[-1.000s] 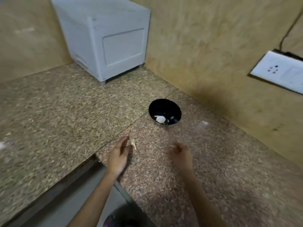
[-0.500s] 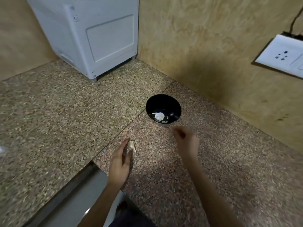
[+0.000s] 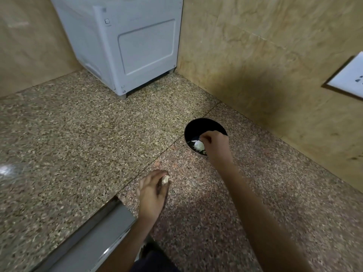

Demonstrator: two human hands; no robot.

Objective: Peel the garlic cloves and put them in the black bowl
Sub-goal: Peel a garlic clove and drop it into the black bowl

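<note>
No legible txt — small mark (image 3: 107, 21) on white appliance (image 3: 125, 46) too blurry.

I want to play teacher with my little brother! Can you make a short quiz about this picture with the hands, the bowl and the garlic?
1. True or false: the right hand is over the black bowl.
2. Which hand has the garlic clove at its fingertips? A. left hand B. right hand
3. What colour are the pieces lying in the bowl?

Key: 1 true. 2 A. 3 white.
</note>
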